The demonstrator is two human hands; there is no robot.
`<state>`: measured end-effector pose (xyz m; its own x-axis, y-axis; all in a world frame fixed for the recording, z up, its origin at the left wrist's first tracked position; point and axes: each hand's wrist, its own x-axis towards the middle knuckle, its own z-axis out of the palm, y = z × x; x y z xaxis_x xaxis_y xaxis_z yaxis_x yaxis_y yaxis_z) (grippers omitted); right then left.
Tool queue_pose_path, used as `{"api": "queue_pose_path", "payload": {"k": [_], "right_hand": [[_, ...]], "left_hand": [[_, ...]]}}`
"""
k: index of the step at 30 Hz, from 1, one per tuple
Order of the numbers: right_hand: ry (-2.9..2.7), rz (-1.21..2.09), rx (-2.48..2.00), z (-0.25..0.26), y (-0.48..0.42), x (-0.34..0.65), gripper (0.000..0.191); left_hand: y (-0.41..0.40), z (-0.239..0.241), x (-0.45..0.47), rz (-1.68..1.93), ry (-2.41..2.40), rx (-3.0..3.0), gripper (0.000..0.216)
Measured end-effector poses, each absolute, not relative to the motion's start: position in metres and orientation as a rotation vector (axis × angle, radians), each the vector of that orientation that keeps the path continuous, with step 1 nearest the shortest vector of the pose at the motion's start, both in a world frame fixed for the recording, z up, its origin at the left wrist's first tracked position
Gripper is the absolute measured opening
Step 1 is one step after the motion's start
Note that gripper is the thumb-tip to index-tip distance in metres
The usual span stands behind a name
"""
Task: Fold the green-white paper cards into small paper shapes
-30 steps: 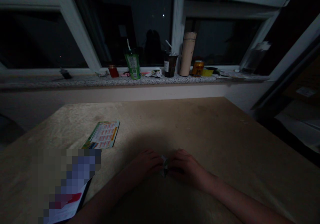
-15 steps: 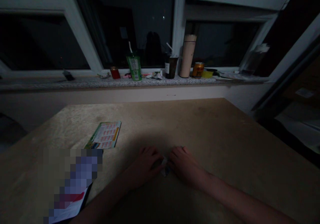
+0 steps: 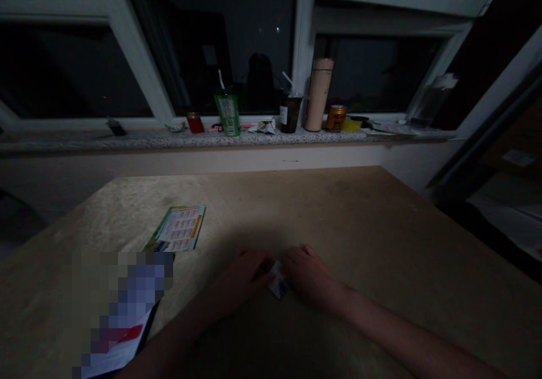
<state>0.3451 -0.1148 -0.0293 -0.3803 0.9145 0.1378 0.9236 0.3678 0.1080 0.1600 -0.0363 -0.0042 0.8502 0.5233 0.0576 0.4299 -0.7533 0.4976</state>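
Observation:
Both my hands rest low on a brown wooden table, close together in dim light. Between them lies a small folded piece of printed paper, pale with a dark patch. My left hand has its fingers curled and pinches the paper's left edge. My right hand presses on its right side with fingers bent. The paper lies flat against the table top.
A printed leaflet lies on the table to the left, and a blurred-out sheet nearer me. On the stone windowsill stand a green carton, dark cup, tall tan flask, orange can and red jar.
The folded paper went from standing upright between my fingertips to lying flatter on the table. Both hands shifted slightly and pressed down on it.

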Motion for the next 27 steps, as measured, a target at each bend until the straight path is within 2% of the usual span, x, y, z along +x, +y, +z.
{"api": "queue_pose_path", "payload": {"k": [13,18,19,22,27], "right_hand": [[-2.542,-0.357,-1.81,-0.025,-0.119,0.339,0.012],[-2.583,-0.337,-1.779,-0.023,-0.117,0.34,0.011],[-2.586,-0.339,-1.769,-0.023,-0.117,0.34,0.011],[-2.584,-0.349,-1.75,-0.023,-0.117,0.341,0.01],[-2.587,-0.339,-1.745,-0.025,-0.115,0.341,0.009]], "left_hand": [[-0.055,0.002,0.17,0.25,0.918,2.654,0.013],[-0.102,-0.011,0.173,0.247,1.017,2.878,0.039],[-0.111,-0.015,0.172,0.262,0.967,2.956,0.04],[-0.128,-0.025,0.169,0.256,0.826,3.095,0.061],[-0.131,-0.03,0.167,0.151,0.853,3.082,0.071]]}}
